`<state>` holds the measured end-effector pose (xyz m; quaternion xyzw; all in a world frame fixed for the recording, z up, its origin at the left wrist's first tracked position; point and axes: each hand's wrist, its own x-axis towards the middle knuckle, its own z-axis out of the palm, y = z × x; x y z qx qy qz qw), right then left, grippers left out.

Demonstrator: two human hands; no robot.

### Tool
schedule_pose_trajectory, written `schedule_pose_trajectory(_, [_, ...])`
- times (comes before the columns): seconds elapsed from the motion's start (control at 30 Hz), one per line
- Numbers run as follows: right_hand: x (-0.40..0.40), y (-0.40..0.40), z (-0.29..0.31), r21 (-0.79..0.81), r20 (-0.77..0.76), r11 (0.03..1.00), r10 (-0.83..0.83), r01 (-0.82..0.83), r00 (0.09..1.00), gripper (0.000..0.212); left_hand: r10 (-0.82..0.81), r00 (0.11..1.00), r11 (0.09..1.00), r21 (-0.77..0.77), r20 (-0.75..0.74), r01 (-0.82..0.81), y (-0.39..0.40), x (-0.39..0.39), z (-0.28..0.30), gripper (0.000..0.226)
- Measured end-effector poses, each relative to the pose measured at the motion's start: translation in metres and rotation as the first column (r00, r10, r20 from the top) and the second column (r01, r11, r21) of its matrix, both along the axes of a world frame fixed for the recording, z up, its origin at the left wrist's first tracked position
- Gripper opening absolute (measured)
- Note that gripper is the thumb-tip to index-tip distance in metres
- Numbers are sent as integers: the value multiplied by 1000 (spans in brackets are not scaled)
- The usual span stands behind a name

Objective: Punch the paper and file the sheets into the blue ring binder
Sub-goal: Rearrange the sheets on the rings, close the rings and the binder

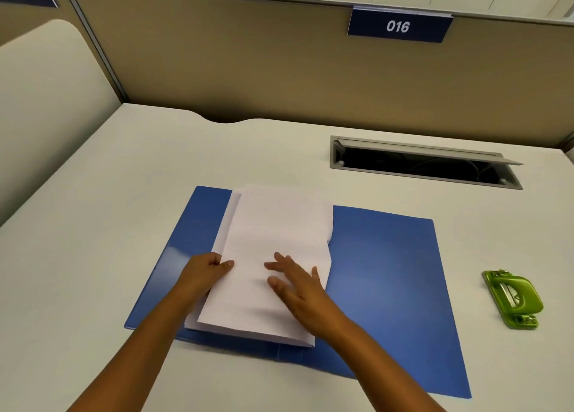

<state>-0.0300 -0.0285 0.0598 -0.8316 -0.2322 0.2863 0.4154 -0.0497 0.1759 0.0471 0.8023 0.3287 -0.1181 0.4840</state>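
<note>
The blue ring binder (388, 271) lies open and flat on the white desk. A stack of white sheets (273, 231) rests on its left half, the top sheet shifted right of those below. My left hand (206, 271) grips the stack's left edge, thumb on top. My right hand (298, 284) lies flat on the top sheet with straight fingers. The rings are hidden under the paper. The green hole punch (514, 298) sits apart on the desk at the right.
A grey cable hatch (425, 163) stands open in the desk behind the binder. A beige partition with a sign reading 016 (399, 26) closes the back. A curved cream divider (46, 100) bounds the left side.
</note>
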Motion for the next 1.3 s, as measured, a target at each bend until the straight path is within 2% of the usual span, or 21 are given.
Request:
schedule_pose_trajectory(0.03, [4,-4,0,90,19,986,-145,142,989,42,-6,1000,1000,16,15,6,-2,0,1,34])
schedule_pose_trajectory(0.1, [15,-20,-11,183,49,886,-440,425,897,39,-2,999,1000,-6,38,3,-3,-3,1,35])
schedule_pose_trajectory(0.17, [26,-42,-30,115,111,813,-581,571,806,45,37,996,997,-73,76,-32,-4,-6,7,30])
schedule_pose_trajectory(0.27, [29,-69,-56,2,231,830,-543,558,807,45,72,976,984,-177,205,-35,-11,-6,29,31])
schedule_pose_trajectory(0.37, [28,-74,-66,28,255,823,-554,567,792,44,55,928,978,-209,368,25,-20,1,59,30])
schedule_pose_trajectory(0.43, [27,-73,-66,43,242,805,-584,592,775,43,12,910,983,-170,415,65,-21,7,73,26])
schedule_pose_trajectory(0.6, [28,-76,-68,46,259,809,-577,586,775,43,7,951,996,-90,308,22,4,7,57,32])
schedule_pose_trajectory(0.77, [30,-75,-70,24,257,802,-581,596,772,44,22,993,994,108,116,-34,27,-4,10,35])
schedule_pose_trajectory(0.83, [30,-75,-69,19,252,810,-571,586,781,45,53,993,980,185,105,-72,25,-11,-6,31])
schedule_pose_trajectory(0.9, [28,-74,-65,23,284,823,-549,567,786,48,81,987,959,260,140,-116,21,-20,-15,14])
schedule_pose_trajectory(1.0, [17,-64,-54,29,397,869,-464,494,792,52,131,974,920,343,183,-188,16,-33,-29,27])
schedule_pose_trajectory(1.07, [-3,-44,-44,34,421,906,-396,422,816,52,160,970,888,404,181,-221,10,-38,-34,31])
schedule_pose_trajectory(1.17, [-39,0,-36,-61,495,979,-137,192,858,48,226,954,882,375,195,-285,5,-41,-37,30])
schedule_pose_trajectory(1.2, [-49,17,-37,-124,572,981,-53,149,819,49,246,949,888,348,195,-302,4,-41,-36,29])
schedule_pose_trajectory(1.27, [-63,48,-34,-166,505,986,84,2,859,58,269,943,896,307,196,-320,5,-41,-35,31])
schedule_pose_trajectory(1.3, [-68,59,-33,-180,388,982,128,-61,913,67,281,941,896,298,189,-328,4,-41,-35,32])
